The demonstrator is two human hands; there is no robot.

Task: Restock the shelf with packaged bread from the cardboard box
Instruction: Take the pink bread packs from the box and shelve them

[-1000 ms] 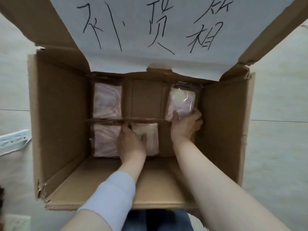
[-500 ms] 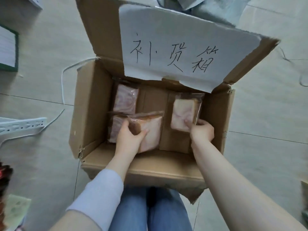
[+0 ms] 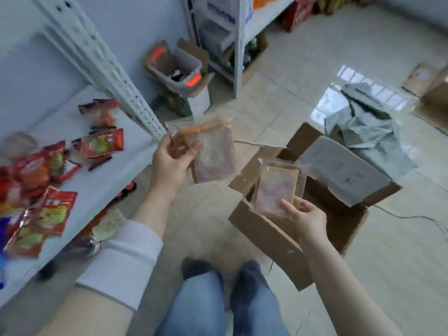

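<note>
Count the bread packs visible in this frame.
2. One bread pack is held in the left hand, beside the shelf; the other bread pack is held in the right hand, above the cardboard box. More may lie hidden inside the box.

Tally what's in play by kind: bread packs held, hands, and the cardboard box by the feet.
Bread packs: 2 (left bread pack, right bread pack)
Hands: 2 (left hand, right hand), each gripping one pack
Cardboard box: 1
Total: 5
</note>
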